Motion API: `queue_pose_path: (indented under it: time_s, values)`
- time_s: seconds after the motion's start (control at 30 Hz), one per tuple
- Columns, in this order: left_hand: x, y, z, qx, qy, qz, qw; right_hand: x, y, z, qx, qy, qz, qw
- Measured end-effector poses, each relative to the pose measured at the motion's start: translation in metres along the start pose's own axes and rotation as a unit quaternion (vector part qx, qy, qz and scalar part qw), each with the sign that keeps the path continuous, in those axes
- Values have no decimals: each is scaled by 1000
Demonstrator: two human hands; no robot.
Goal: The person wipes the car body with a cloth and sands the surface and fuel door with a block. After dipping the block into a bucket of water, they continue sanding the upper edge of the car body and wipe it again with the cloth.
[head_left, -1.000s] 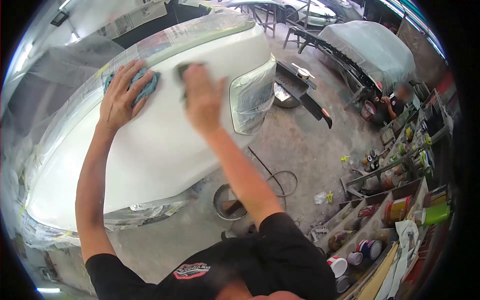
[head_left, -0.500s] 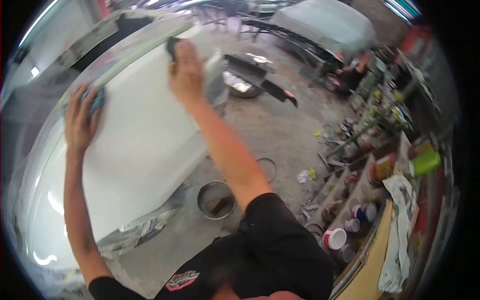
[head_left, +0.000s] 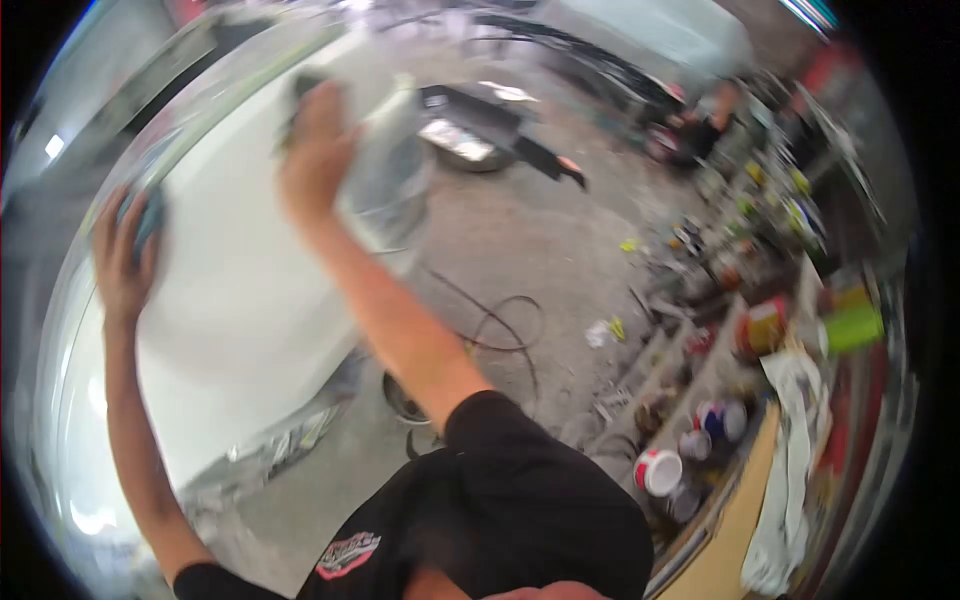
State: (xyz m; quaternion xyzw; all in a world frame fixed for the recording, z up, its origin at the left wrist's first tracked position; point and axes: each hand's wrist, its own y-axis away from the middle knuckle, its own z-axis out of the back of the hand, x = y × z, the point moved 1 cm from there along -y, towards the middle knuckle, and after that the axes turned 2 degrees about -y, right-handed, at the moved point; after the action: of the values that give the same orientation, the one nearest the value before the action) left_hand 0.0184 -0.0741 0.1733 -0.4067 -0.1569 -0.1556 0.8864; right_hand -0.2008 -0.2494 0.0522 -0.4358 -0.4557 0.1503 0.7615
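Note:
A smooth white car body panel (head_left: 235,260) curves across the left half of the head view. Near its upper edge my right hand (head_left: 318,170), blurred by motion, grips a dark sanding block (head_left: 308,84) against the surface. Most of the block is hidden under the fingers. Farther left, my left hand (head_left: 122,262) presses a crumpled blue-grey cloth (head_left: 152,222) onto the panel, its fingers bent over it. Clear masking film (head_left: 395,185) hangs at the panel's right side, and more crinkled film (head_left: 270,450) lines the lower edge.
A bucket (head_left: 398,400) stands on the floor, partly behind my right arm, near a looped hose (head_left: 500,345). A shelf rack (head_left: 735,330) with several cans runs along the right. Farther back are a dark part on a round base (head_left: 465,150), a covered car (head_left: 650,40) and another person (head_left: 705,130).
My right hand with the block has shifted left and slightly down in the view. The whole view has turned a little, and my left hand and cloth also appear farther left.

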Motion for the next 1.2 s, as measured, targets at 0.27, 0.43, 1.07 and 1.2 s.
queue_pose_path:
  time_s: [0.27,0.43,1.07,1.2]
  values:
    - [-13,-13,12,-3,-9,-13,1000,48,72,6,77,3,6,997]
    - [-15,-14,12,-16,-12,-19,1000,30,9,13,-13,-56,-140,988]
    - [-18,-14,13,-19,-2,-15,1000,59,89,-5,30,-33,43,998]
    - [-15,-13,11,-23,18,-19,999,39,12,27,28,-10,-90,995]
